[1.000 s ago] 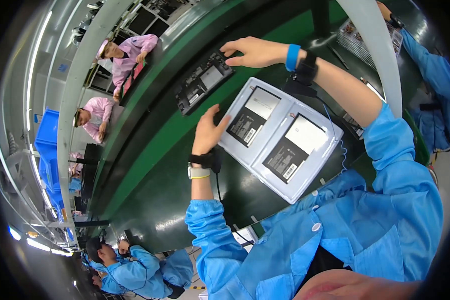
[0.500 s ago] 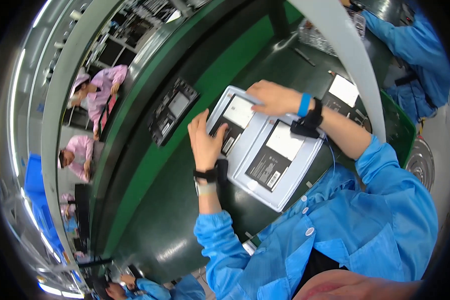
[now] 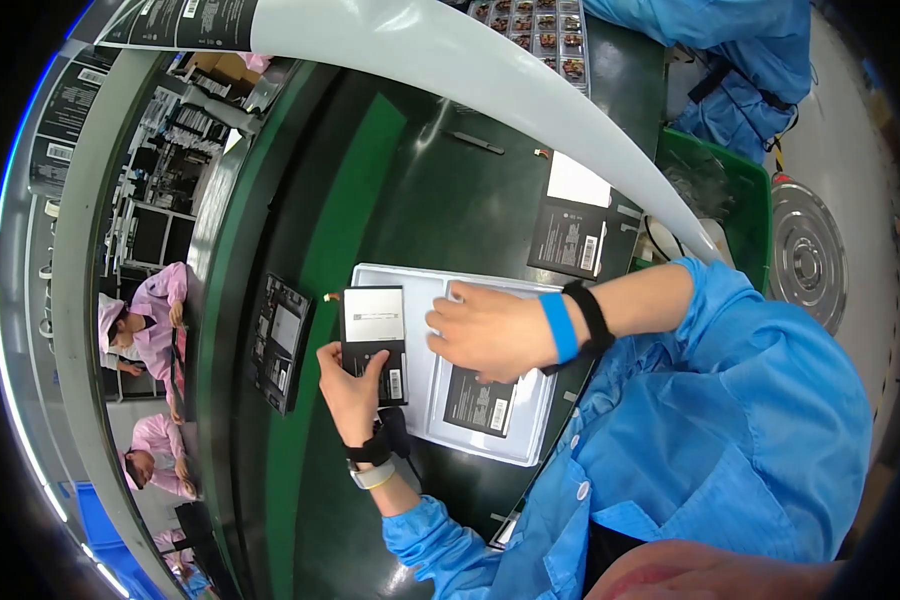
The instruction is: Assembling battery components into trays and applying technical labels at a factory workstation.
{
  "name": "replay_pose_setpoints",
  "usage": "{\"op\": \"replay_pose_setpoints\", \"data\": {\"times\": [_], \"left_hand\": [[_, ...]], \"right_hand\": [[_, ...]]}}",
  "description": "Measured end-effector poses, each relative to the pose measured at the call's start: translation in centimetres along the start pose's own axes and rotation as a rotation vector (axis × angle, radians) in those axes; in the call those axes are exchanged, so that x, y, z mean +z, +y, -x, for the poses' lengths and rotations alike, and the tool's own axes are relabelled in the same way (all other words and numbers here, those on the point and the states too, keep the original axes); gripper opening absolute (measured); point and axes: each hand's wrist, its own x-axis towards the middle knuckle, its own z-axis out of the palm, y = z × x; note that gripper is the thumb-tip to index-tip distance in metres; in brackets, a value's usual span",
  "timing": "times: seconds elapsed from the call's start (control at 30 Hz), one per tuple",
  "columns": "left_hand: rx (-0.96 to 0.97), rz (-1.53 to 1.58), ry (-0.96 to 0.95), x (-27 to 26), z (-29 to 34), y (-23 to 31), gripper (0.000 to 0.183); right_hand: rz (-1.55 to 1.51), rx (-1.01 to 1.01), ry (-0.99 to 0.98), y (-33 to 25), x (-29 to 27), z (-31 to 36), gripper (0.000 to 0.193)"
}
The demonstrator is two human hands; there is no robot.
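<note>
Shifted battery [image 3: 374, 318] to left edge of tray [image 3: 422, 390], so unseated and gripped in left hand [image 3: 352, 395]; holding right hand [image 3: 498, 330] loosely open over second battery [image 3: 480, 404].

Printed matter, all too small or blurred to read. Item: flat battery pack [image 3: 374, 340] over the tray's [image 3: 426, 425] left side, black half with fine pale text and a white barcode label [image 3: 395, 384], white half with a small boxed marking [image 3: 376, 316]. Item: second pack [image 3: 475, 400], inside the tray, pale lines of print, white barcode patch [image 3: 498, 413]. Item: third pack [image 3: 567, 228], on the green bench [image 3: 420, 200], small pale symbols, text block, white barcode strip [image 3: 588, 252]. Item: black printed panels [image 3: 215, 22], upper left, several barcodes. Item: dark component assembly [image 3: 267, 345], small pale sticker [image 3: 283, 380], marks indistinct.
</note>
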Motion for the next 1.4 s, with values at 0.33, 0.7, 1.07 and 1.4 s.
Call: {"op": "replay_pose_setpoints", "data": {"times": [0.33, 0.7, 1.07, 1.4], "left_hand": [[0.235, 0.504, -0.387, 4.0, -14.6, 8.4, 0.04], [0.202, 0.414, -0.181, 11.1, -17.3, 5.7, 0.048], [0.046, -0.28, -0.101, -1.9, -0.1, -0.4, 0.077], [-0.172, -0.054, 0.101, -0.4, 10.6, -8.0, 0.066]], "right_hand": [[-0.136, -0.041, 0.056, 1.3, 1.8, 3.0, 0.077], [-0.125, -0.013, 0.067, 2.2, 1.4, 2.9, 0.11], [-0.424, 0.058, 0.137, 4.8, 0.4, 4.0, 0.121], [-0.999, 0.094, 0.45, 8.9, -2.8, 2.8, 0.016]]}}
